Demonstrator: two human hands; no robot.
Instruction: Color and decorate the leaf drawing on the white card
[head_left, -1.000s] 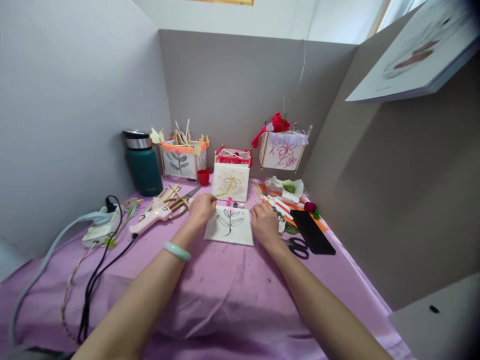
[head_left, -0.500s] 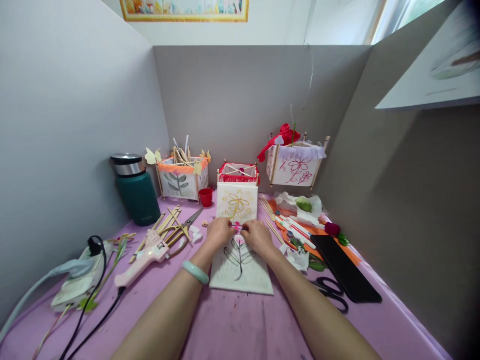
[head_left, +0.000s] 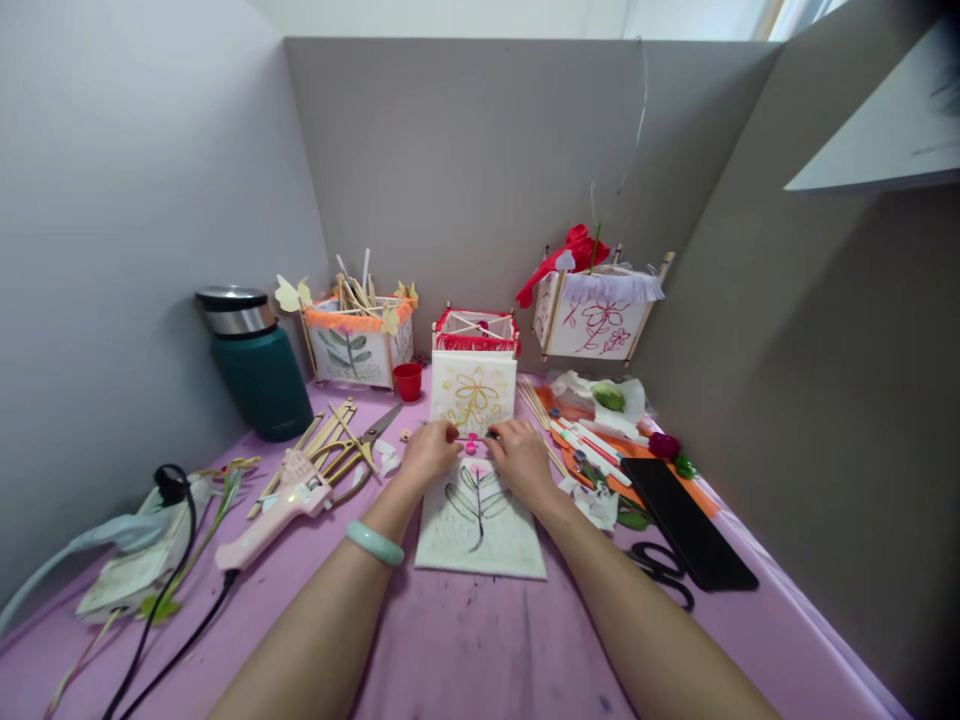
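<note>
My left hand (head_left: pixel 433 452) and my right hand (head_left: pixel 521 462) face each other over the top of a white panel (head_left: pixel 480 555) printed with a dark leafy stem. Both have their fingers drawn together in a pinch. Between the fingertips sits a small bright pink piece (head_left: pixel 472 443), apart from my left fingers by a little gap. A small dark tip shows at my right fingertips, too small to name. Just behind stands a white panel with a yellow flower (head_left: pixel 474 385), in front of a red-trimmed stick-framed box (head_left: pixel 476 328).
On the left lie a pink glue gun (head_left: pixel 262 520), scissors (head_left: pixel 352 455), wooden sticks (head_left: pixel 296 455) and a power strip (head_left: pixel 142 570); a green bottle (head_left: pixel 262 385) stands behind. To the right are markers (head_left: pixel 592 450), a black phone-like slab (head_left: pixel 686 525) and dark-handled scissors (head_left: pixel 664 570).
My hands have drawn slightly apart, so more of the pink piece shows between them. The camera view has tilted down a little.
</note>
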